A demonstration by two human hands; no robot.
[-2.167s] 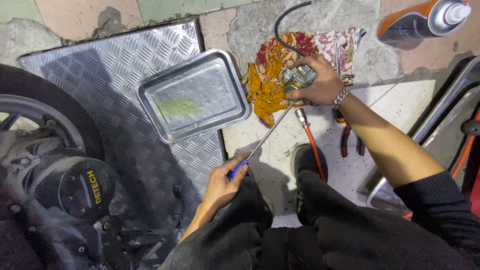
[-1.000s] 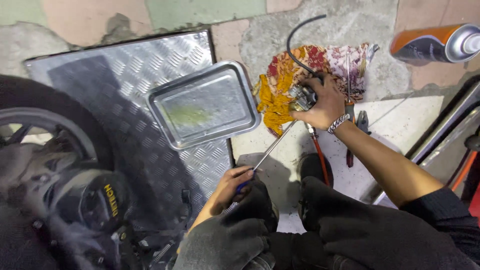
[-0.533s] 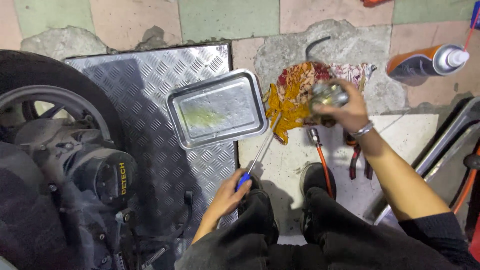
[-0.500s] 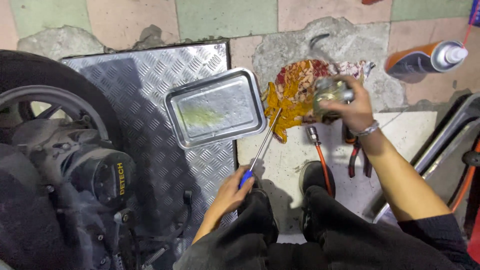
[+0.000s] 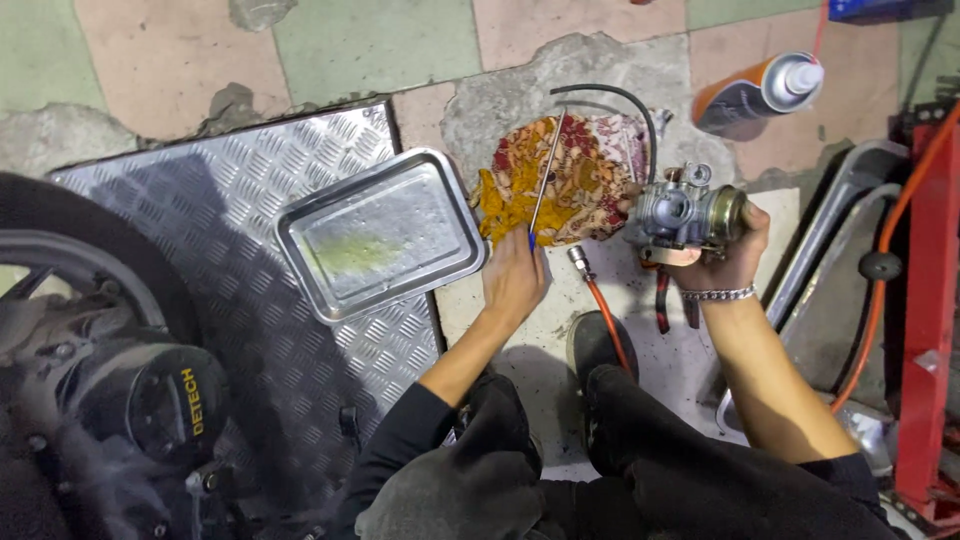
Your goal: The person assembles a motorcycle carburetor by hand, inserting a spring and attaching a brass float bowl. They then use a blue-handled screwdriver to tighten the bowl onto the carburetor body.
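Metal carburettor (image 5: 685, 212) sat clamped in my right hand (image 5: 725, 262), raised above the floor beside the patterned rag (image 5: 575, 180). My left hand (image 5: 514, 282) gripped the screwdriver (image 5: 545, 175), shaft resting across the rag. Step in hand appeared to be disassembly; next, seating the tip squarely in a screw.

Left hand (image 5: 514, 280) fisted, forearm extended forward. Right hand (image 5: 722, 252) raised, fingers curled closed, wrist bent inward.

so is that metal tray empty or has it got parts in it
Empty of parts: the metal tray shows only a greenish smear on its bare bottom, and lies flat on the checker plate.
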